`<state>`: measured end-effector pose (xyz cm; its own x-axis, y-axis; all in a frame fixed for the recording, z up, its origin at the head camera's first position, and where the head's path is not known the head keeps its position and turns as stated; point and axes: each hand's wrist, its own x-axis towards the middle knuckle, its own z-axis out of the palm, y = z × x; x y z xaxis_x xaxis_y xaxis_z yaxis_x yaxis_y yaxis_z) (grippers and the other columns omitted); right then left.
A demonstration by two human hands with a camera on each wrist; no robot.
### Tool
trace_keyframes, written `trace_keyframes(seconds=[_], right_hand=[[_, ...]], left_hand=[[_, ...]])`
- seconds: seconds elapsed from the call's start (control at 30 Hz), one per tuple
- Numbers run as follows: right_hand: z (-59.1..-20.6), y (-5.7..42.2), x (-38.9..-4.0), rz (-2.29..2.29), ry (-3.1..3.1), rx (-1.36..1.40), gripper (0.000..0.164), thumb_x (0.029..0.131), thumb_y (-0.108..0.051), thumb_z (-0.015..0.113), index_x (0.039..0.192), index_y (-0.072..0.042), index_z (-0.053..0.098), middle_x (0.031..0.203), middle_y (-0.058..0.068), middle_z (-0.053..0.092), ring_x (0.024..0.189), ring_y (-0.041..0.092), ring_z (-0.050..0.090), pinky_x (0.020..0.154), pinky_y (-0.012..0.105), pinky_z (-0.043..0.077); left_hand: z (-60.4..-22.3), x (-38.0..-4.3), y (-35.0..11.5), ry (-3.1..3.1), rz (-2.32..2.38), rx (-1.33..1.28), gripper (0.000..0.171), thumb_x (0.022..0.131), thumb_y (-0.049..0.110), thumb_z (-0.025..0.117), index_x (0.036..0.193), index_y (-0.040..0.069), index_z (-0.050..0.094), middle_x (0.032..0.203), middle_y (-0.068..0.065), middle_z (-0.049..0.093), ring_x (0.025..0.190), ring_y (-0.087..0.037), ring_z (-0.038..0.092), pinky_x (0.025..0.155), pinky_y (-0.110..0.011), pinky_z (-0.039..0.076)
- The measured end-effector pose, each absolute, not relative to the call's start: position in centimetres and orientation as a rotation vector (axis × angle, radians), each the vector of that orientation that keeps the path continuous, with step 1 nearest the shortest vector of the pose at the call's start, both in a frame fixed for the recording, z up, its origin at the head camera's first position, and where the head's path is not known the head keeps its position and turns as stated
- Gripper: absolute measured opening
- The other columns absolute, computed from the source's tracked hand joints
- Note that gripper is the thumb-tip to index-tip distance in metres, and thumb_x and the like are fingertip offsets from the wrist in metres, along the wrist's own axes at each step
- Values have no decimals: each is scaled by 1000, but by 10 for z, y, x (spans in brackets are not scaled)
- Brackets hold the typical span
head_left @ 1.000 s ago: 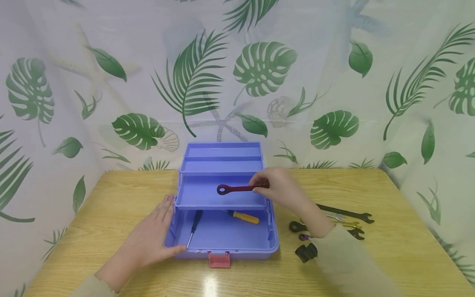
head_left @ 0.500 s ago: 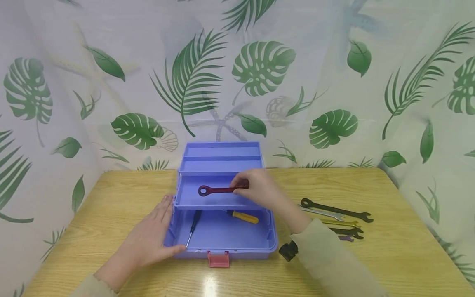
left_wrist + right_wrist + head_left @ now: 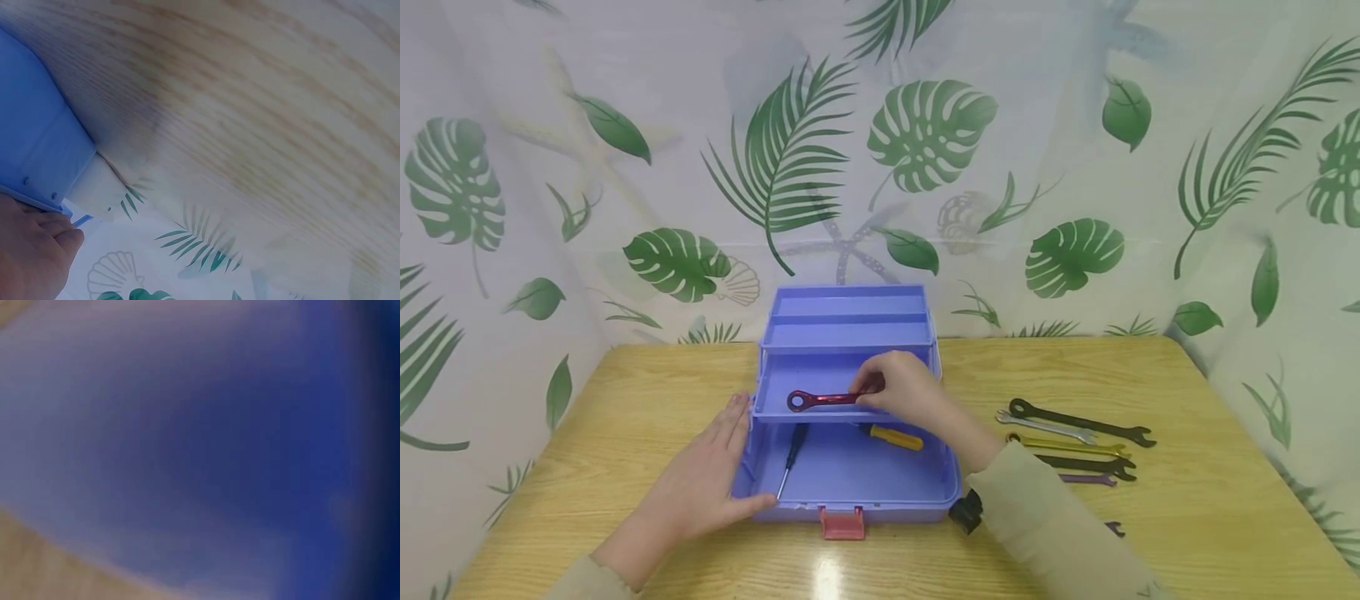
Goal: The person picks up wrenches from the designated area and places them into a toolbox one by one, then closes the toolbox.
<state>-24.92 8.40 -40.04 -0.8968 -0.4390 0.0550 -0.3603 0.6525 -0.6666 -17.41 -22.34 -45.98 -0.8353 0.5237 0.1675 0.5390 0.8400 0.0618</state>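
A blue-violet toolbox [image 3: 857, 492] stands unfolded on the table, its tiers stepped up toward the back. My right hand [image 3: 902, 387] pinches a red combination wrench [image 3: 820, 401] by one end, low over the middle tray [image 3: 775, 371], its ring end pointing left. Whether the wrench touches the tray, I cannot tell. With fingers straight, my left hand [image 3: 700, 475] rests against the box's left side, thumb at the front rim. Inside the bottom compartment lie a dark-handled screwdriver [image 3: 792, 454] and a yellow-handled tool [image 3: 895, 437]. The right wrist view shows only blurred blue plastic [image 3: 250, 456].
To the right of the box lie several wrenches: black [image 3: 1078, 421], silver [image 3: 1052, 427], yellow [image 3: 1075, 447], another black one [image 3: 1086, 465] and purple [image 3: 1090, 479]. One more purple end [image 3: 1115, 527] peeks out beside the right sleeve. A pink latch [image 3: 843, 525] hangs at the box front.
My right hand has carried the red wrench leftward, then lowered it toward the front of the middle tray. The left hand has stayed in place. More of the wrenches on the right now show.
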Motion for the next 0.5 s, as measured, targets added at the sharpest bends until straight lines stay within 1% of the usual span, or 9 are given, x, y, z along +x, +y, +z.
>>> trace_keyframes(seconds=[0.1, 0.23, 0.5], right_hand=[[-404, 83, -249, -1069, 2738, -653, 5, 90, -2, 81, 94, -7, 82, 90, 4, 80, 79, 10, 67, 76, 23, 61], [-406, 82, -248, -1072, 2723, -639, 6, 91, -2, 80, 94, -7, 83, 92, 4, 80, 80, 11, 67, 77, 24, 61], [-409, 83, -248, -1078, 2699, -603, 8, 94, -5, 78, 99, -8, 84, 97, 4, 81, 84, 11, 66, 78, 24, 60]], left_hand=[[-459, -173, -224, -2880, -159, -830, 121, 87, 73, 68, 157, -18, 31, 170, -35, 27, 158, -49, 32, 127, -56, 39], [-459, -172, -224, -2884, -158, -826, 121, 87, 73, 69, 158, -18, 31, 170, -35, 27, 158, -49, 32, 126, -56, 39], [-459, -172, -224, -2883, -174, -827, 120, 87, 71, 70, 158, -18, 31, 170, -34, 26, 158, -49, 32, 126, -56, 39]])
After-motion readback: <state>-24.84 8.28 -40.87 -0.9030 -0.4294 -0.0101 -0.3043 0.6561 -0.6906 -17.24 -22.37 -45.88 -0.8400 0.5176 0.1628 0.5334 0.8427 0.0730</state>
